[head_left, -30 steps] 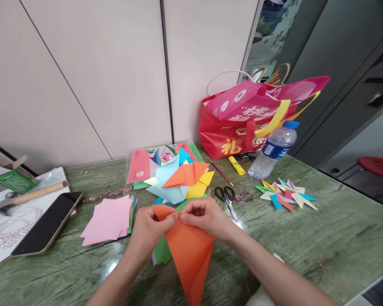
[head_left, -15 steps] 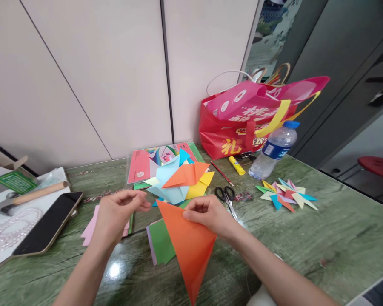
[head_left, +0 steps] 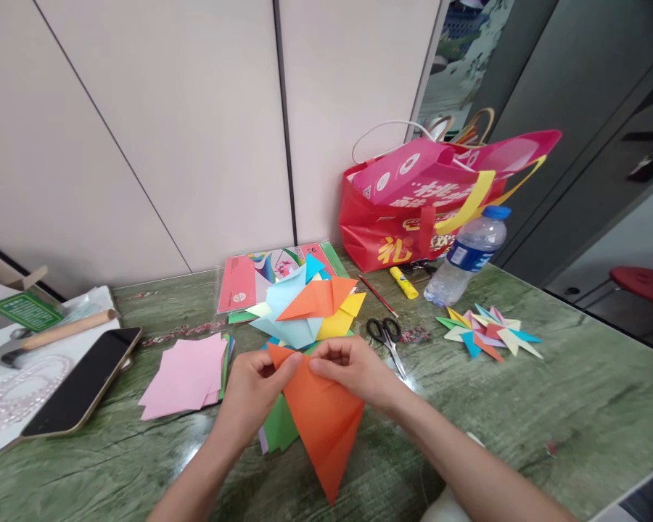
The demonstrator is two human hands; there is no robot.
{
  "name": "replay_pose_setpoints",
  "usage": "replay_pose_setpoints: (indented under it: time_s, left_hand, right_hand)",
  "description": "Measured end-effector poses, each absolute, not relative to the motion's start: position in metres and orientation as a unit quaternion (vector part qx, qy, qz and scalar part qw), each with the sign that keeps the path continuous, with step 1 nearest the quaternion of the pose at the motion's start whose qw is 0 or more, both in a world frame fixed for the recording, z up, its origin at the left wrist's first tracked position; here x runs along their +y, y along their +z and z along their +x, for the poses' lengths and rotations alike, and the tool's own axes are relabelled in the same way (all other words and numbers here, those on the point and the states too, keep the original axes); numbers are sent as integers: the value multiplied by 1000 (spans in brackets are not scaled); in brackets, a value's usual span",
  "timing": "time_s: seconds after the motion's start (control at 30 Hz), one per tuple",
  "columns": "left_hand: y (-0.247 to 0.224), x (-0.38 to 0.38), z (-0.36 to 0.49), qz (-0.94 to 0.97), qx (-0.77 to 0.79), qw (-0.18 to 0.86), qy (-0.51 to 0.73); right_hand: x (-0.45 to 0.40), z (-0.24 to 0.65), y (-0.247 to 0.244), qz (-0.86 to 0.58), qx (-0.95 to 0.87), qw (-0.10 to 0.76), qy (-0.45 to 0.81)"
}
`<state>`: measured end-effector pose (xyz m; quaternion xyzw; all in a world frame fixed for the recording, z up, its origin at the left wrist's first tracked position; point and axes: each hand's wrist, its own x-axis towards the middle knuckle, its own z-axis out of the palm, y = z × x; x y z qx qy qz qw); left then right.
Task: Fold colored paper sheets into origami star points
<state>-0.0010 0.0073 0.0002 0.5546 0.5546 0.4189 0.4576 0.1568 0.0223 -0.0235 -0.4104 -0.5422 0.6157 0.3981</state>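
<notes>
A folded sheet of orange paper (head_left: 326,420) hangs between my hands, its long point directed down toward me. My left hand (head_left: 258,388) is closed, pinching the paper's upper left corner between thumb and fingers. Along the top edge, my right hand (head_left: 353,370) is also closed on it, thumb in front and fingers curled behind. Beneath the orange paper lie green sheets (head_left: 280,428), partly covered. Just beyond my hands sits a pile of folded paper pieces (head_left: 294,322) in light blue, orange and yellow.
Pink paper squares (head_left: 188,377) lie at left, beside a phone (head_left: 84,384) and a hammer (head_left: 59,333). Scissors (head_left: 392,344), a yellow glue stick (head_left: 403,283), a water bottle (head_left: 465,257) and a multicoloured paper star (head_left: 490,330) are to the right. A red bag (head_left: 392,217) stands behind.
My left hand has moved right and down from above the pink squares and taken hold of the orange paper's left corner. My right hand keeps its hold; the paper's lower point has risen slightly.
</notes>
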Motion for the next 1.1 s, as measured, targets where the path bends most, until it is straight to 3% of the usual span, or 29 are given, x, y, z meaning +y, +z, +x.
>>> replay_pose_setpoints:
  time_s: [0.37, 0.9, 1.1]
  left_hand:
    - [3, 12, -12, 532, 558, 456, 444]
    - [3, 27, -33, 414, 544, 465, 562]
    - [-3, 30, -33, 368, 535, 490, 582]
  right_hand:
    - [27, 159, -25, -443, -563, 408, 566]
    - [28, 160, -28, -419, -503, 426, 624]
    - [24, 161, -26, -390, -567, 373, 622]
